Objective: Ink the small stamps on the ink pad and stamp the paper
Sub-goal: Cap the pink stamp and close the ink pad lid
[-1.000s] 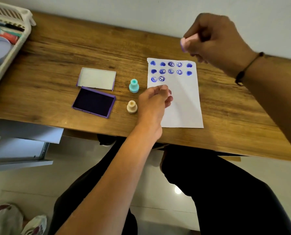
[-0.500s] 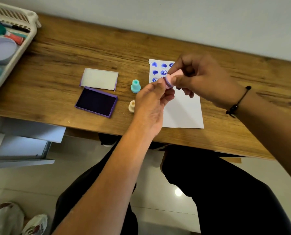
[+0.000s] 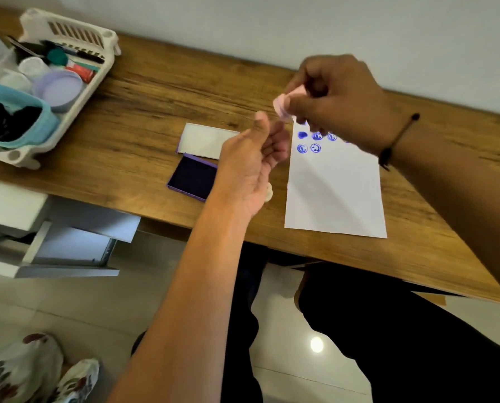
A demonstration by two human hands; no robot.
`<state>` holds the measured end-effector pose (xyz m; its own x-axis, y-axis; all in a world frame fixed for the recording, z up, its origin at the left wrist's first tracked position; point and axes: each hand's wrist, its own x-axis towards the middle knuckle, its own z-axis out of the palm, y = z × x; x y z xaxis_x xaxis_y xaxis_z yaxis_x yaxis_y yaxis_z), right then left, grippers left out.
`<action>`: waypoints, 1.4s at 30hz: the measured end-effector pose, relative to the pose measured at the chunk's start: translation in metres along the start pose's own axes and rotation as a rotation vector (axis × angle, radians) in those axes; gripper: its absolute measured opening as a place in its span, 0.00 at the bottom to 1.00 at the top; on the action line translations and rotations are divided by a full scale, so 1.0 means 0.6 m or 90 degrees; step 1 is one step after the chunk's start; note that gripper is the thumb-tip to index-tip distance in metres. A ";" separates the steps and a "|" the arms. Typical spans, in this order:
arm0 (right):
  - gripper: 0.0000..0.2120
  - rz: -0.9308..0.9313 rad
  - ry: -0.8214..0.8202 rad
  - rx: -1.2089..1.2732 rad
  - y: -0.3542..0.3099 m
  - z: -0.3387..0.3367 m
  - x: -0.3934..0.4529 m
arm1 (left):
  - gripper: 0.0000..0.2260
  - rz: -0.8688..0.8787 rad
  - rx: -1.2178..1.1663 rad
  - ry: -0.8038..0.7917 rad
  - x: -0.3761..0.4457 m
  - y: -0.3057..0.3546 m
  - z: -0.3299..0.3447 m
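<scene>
Nearest, left hand (image 3: 254, 164) raised, half-open, empty, over ink pad (image 3: 193, 177) on surface (image 3: 155, 106). Beyond, right hand (image 3: 333, 94) with grip pinched on pink stamp (image 3: 283, 107) above paper (image 3: 334, 187). Likely light, rigid; best gripped at narrow stem.

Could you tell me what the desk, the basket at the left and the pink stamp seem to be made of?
Desk: wood or wood-look laminate, matte, with brown grain streaks. Basket: off-white plastic, likely moulded, with slotted walls and rounded corners. Pink stamp, pinched in the right hand: probably smooth plastic, though blurred.
</scene>
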<state>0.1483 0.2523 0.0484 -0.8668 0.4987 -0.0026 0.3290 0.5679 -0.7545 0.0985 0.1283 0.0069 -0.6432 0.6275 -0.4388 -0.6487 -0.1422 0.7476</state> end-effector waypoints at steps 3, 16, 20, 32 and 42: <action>0.10 -0.034 -0.011 -0.163 0.006 0.024 0.060 | 0.13 0.009 -0.025 0.083 0.011 0.008 -0.022; 0.19 -0.106 -0.099 -0.549 0.030 0.098 0.108 | 0.13 0.006 -0.121 0.233 0.028 0.029 -0.057; 0.24 -0.209 -0.159 -0.549 -0.018 0.136 0.113 | 0.12 0.027 -0.190 0.319 0.028 0.045 -0.083; 0.22 -0.180 -0.273 -0.633 -0.019 0.200 0.110 | 0.12 0.008 -0.223 0.379 0.022 0.060 -0.116; 0.26 -0.035 -0.300 -0.302 -0.052 0.150 0.110 | 0.04 0.035 -0.127 0.364 0.017 0.069 -0.121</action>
<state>0.0472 0.2087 0.0128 -0.9224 0.1830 -0.3400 0.3158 0.8643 -0.3915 0.0355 0.0734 -0.0027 -0.7583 0.1117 -0.6422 -0.6368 -0.3374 0.6932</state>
